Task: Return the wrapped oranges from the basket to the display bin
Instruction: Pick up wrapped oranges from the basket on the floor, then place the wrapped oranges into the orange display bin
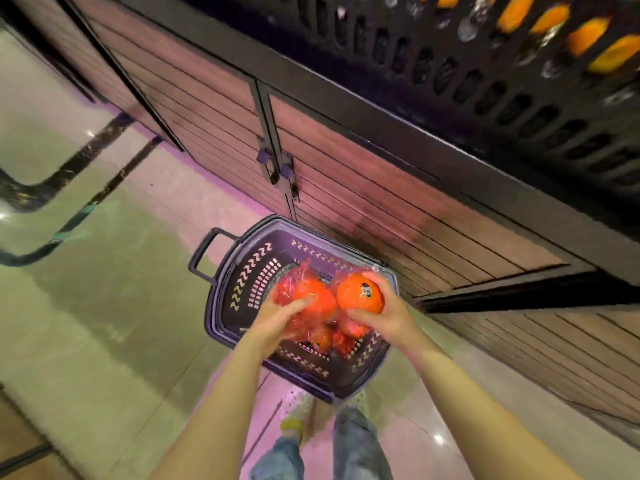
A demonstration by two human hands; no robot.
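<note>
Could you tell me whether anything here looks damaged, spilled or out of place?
Nothing stands out. The purple plastic basket sits upright on the floor; the left hand and right hand each hold a film-wrapped orange above it.

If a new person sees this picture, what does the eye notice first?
First, two bright wrapped oranges, one in the left hand and one in the right hand, held over the purple basket on the floor. Next, the dark display bin at top right, with more oranges behind its slots.
</note>
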